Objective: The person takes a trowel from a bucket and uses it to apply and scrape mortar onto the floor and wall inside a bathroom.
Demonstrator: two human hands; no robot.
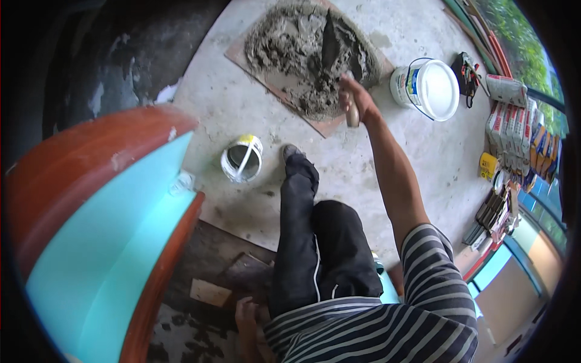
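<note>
Flanking mortar heap [302,54]: white bucket [431,88], paint can [242,160].

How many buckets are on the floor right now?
2. A large white bucket lies tipped on its side right of the mortar pile; a small open bucket stands left of the foot. Others may be hidden.

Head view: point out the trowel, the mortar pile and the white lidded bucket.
trowel [331,45], head view, on its dark blade.
mortar pile [284,42], head view, on the grey heap's left part.
white lidded bucket [437,89], head view, on the lid.
</note>
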